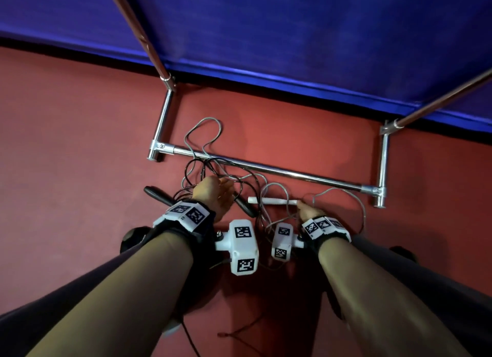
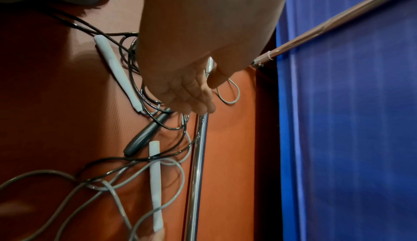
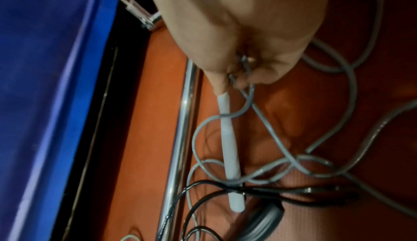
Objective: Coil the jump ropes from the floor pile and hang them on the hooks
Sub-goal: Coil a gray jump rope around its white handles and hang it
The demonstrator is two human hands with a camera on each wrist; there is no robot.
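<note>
Reaching down into the tangle, the right hand has its fingertips curled at the end of a white handle, pinching where the grey cord comes out of it. The wrist view shows cord strands running between the fingers, though it's blurry, so I can't say exactly how many strands are caught. The left hand is flat and relaxed, fingers straight and together, hovering over or maybe brushing the black cord; it doesn't seem to hold anything.

Moving outward: the ropes are still one messy pile on the red floor. There's a second white handle beside the left hand, a dark handle just below it, and another dark handle poking out left of the wrist in the head view. Grey and black loops cross each other and drape over the chrome bar of a rack frame, with a grey loop lying past the bar toward the blue curtain. I can't see any hooks from here.

So I'd say this is the very start: picking one rope out before any coiling happens. Next move probably calls for lifting that white handle while the left hand keeps the black cord down or peels it off, since the cords are woven together. Yanking could drag the whole pile or snag a loop on the bar.
</note>
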